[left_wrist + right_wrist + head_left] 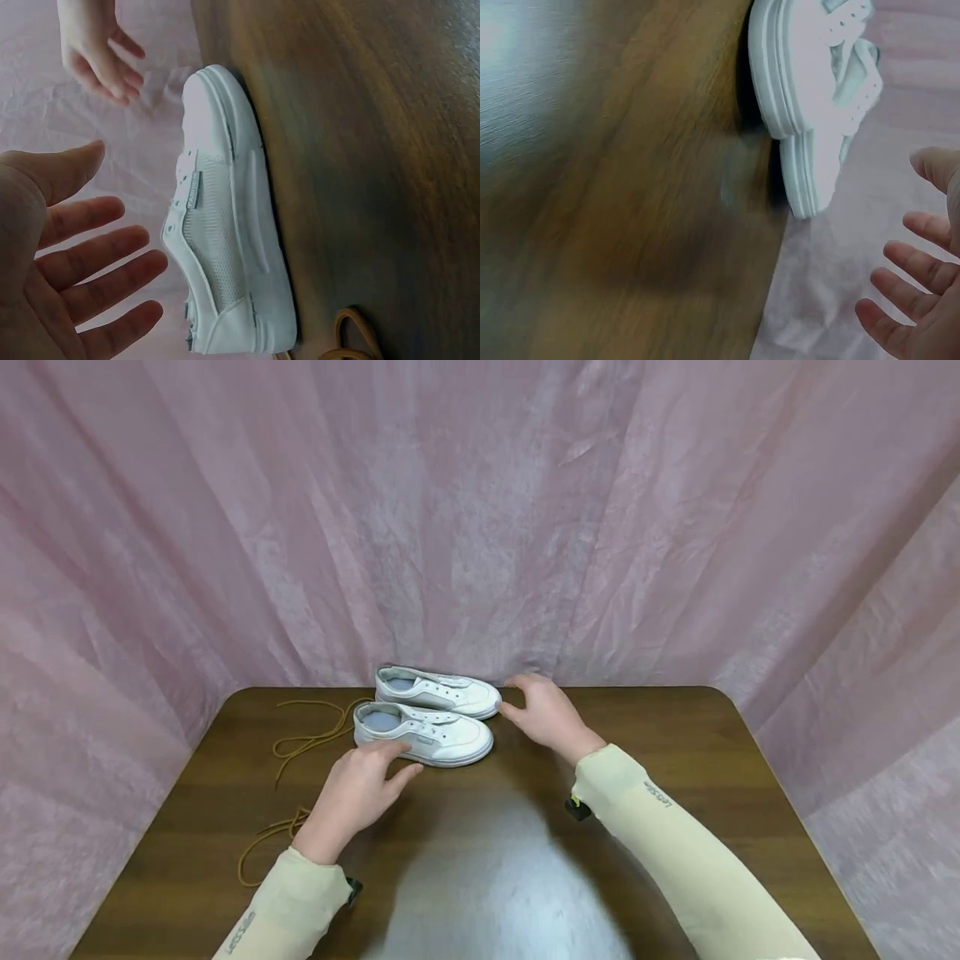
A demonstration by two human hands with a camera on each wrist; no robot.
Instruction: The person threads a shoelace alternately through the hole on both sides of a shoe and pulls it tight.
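Observation:
Two white sneakers without laces lie side by side at the back of the table, toes to the right. My left hand hovers at the near side of the front sneaker, and in the left wrist view its spread fingers are apart from that shoe. Beyond the toe of the rear sneaker is my right hand, its fingers loosely spread. The right wrist view has those fingers clear of both shoes, holding nothing.
One yellow-brown shoelace lies loose left of the sneakers. Another lace is partly hidden behind my left wrist. Both rest on the brown wooden table. A pink curtain hangs right behind its back edge.

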